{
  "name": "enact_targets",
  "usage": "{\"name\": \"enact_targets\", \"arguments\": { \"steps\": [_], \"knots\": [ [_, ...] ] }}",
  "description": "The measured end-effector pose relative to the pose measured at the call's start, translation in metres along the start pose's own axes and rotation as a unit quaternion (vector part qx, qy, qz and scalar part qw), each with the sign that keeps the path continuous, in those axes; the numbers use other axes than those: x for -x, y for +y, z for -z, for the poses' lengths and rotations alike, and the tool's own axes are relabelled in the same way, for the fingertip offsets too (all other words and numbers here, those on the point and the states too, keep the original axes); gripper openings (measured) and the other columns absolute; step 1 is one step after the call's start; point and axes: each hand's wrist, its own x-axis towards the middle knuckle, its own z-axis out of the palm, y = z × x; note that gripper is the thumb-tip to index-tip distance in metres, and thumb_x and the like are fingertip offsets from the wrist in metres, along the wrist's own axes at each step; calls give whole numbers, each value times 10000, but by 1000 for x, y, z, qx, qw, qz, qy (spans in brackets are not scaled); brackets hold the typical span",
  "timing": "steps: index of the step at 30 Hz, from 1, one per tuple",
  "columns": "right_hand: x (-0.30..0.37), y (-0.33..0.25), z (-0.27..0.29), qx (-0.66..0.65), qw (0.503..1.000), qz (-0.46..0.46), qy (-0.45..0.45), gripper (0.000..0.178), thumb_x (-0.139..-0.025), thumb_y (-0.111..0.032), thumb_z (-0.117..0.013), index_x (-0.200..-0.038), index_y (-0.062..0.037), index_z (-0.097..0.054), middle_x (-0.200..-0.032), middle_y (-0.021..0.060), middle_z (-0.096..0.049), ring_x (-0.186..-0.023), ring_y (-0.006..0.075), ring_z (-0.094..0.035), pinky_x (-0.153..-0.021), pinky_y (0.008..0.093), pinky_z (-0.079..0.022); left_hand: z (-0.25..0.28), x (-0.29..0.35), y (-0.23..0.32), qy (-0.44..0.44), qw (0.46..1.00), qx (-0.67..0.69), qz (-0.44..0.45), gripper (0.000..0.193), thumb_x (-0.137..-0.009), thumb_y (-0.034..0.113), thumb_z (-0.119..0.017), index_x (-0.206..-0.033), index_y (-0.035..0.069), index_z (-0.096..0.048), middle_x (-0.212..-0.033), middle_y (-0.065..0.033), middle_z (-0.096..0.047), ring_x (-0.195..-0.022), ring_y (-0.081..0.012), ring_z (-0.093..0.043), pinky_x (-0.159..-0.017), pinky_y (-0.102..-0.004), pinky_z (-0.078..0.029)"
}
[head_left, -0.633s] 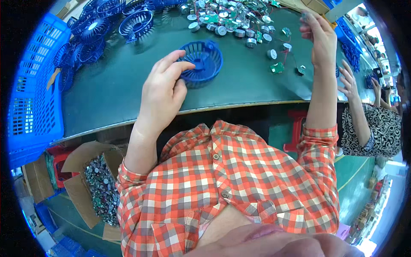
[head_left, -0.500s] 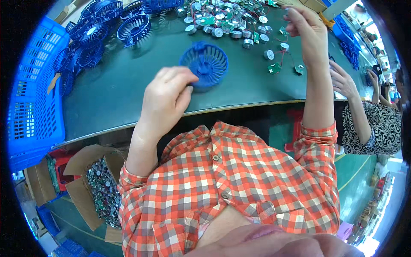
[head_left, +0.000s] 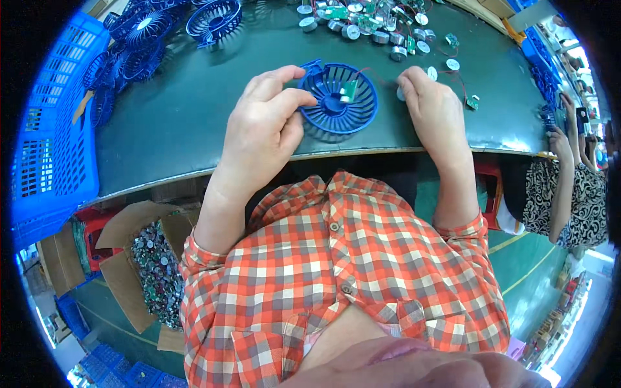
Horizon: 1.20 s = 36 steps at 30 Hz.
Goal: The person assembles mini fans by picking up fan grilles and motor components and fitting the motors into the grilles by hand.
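A round blue plastic fan housing with slatted sides lies on the table in front of me. My left hand pinches its left rim between thumb and fingers. Over the housing, near its central hub, is a small green circuit board with a pale connector. Thin red wires run from the board toward my right hand. Its fingers are closed on a small silver motor, mostly hidden behind the fingertips, just right of the housing.
More silver motors with wires and green boards are heaped at the far side. Blue fan housings pile up at the far left, beside a blue crate. A cardboard box of small parts stands below. A co-worker's arm is at the right.
My right hand has come from the far-right motors down beside the housing, bringing a motor and its board. The left hand stays at the housing's rim, now slightly farther right.
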Motion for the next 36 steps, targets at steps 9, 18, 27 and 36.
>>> {"name": "enact_targets", "arguments": {
  "steps": [9,18,27,36],
  "knots": [
    [19,9,4,-32,996,1,78,254,-948,-190,-671,-1181,-89,-670,-1012,125,-668,-885,347,-665,-756,413,-521,7,0,6,-67,997,20,33,313,-719,-52,-703,-1016,46,-694,-1192,-130,-655,-1112,-310,-624,-936,-392,-506],
    [-41,13,31,-260,962,31,83,213,-939,-207,-715,-1031,-14,-726,-812,0,-657,-704,84,-554,-641,247,-452,3,2,3,-95,995,11,-34,326,-711,45,-793,-1019,64,-688,-1190,-112,-660,-1110,-332,-624,-920,-416,-516],
    [-25,-24,20,-325,943,58,33,176,-921,-122,-725,-1068,-26,-737,-849,-12,-662,-711,71,-561,-631,223,-437,3,1,4,-70,994,19,-82,269,-758,91,-809,-1004,77,-702,-1182,-118,-633,-1124,-320,-610,-944,-426,-514],
    [5,-55,25,-33,961,272,-46,266,-792,-133,-793,-1018,-30,-697,-893,111,-661,-840,310,-646,-723,391,-517,1,4,2,-66,996,41,-49,328,-714,60,-817,-1013,79,-684,-1250,-131,-620,-1115,-337,-625,-912,-406,-533]
  ]
}}
